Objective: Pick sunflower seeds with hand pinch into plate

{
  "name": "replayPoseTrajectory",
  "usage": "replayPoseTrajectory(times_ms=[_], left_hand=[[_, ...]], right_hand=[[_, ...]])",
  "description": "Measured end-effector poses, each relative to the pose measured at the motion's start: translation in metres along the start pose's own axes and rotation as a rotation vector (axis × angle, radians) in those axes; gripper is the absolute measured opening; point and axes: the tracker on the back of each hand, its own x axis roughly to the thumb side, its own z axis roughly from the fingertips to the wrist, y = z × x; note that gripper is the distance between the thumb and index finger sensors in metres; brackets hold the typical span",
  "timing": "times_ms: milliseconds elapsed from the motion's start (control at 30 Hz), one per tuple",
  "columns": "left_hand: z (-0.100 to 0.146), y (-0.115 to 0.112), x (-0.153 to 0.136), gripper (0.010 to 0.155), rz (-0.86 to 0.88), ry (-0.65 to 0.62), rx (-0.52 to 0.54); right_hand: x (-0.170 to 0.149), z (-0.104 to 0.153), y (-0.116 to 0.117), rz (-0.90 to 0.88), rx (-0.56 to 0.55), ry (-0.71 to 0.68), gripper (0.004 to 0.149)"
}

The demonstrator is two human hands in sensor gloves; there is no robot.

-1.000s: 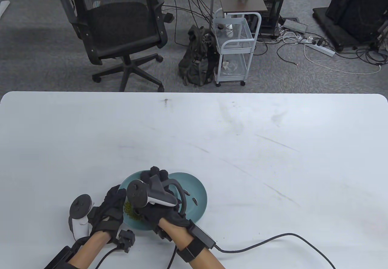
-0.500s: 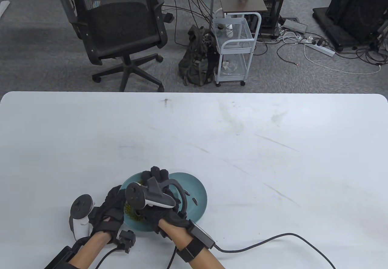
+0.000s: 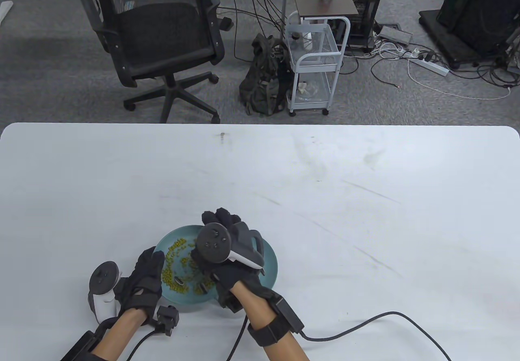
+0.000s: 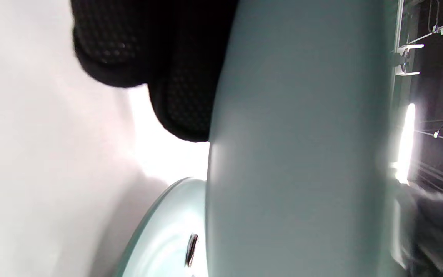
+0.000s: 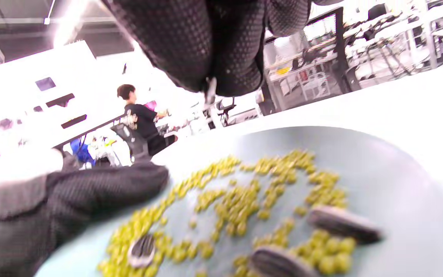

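Two teal plates overlap near the table's front edge. The left plate (image 3: 168,241) (image 5: 398,181) holds several green beans (image 3: 178,251) (image 5: 240,200) mixed with dark striped sunflower seeds (image 3: 177,282) (image 5: 342,225). The right plate (image 3: 271,261) carries a seed (image 3: 262,272) by the tracker's tip. My right hand (image 3: 219,216) (image 5: 210,86) hovers over the plates and pinches one seed (image 5: 210,92) between its fingertips. My left hand (image 3: 152,261) (image 5: 90,196) grips the bean plate's left rim (image 4: 294,134), thumb over the edge and fingers (image 4: 183,104) below it.
A black cable (image 3: 365,322) runs over the table from my right wrist. Beyond the table's far edge stand an office chair (image 3: 158,31), a backpack (image 3: 264,80) and a white wire trolley (image 3: 313,64). A person (image 5: 140,115) is far off in the right wrist view.
My right hand has risen and swung to the right off the bean plate, uncovering the beans and seeds. The left hand has kept its hold on the rim.
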Motion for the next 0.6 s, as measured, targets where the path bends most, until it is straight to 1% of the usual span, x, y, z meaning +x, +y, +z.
replayPoseTrajectory(times_ms=[67,133,233,300,400,500,600], left_hand=[[-0.001,0.004,0.002,0.046,0.002,-0.008,0.020],[-0.001,0.009,0.003,0.046,0.005,-0.011,0.052],[-0.002,0.015,0.004,0.046,0.017,-0.010,0.080],[-0.002,0.018,0.004,0.046,0.035,-0.004,0.093],[-0.003,0.023,0.006,0.046,0.049,-0.010,0.114],[-0.002,0.024,0.007,0.046,0.070,-0.014,0.115],[-0.002,0.024,0.009,0.046,0.086,-0.019,0.103]], right_hand=[[-0.009,0.004,-0.011,-0.034,-0.036,0.020,0.032],[-0.019,0.006,-0.018,-0.051,-0.042,0.052,0.032],[-0.031,0.005,-0.017,-0.045,-0.041,0.102,0.033],[-0.040,0.004,-0.010,-0.025,-0.017,0.140,0.032],[-0.055,0.001,0.008,0.011,0.035,0.190,0.032],[-0.070,-0.003,0.033,0.001,0.082,0.209,0.032],[-0.076,-0.008,0.056,0.062,0.124,0.220,0.032]])
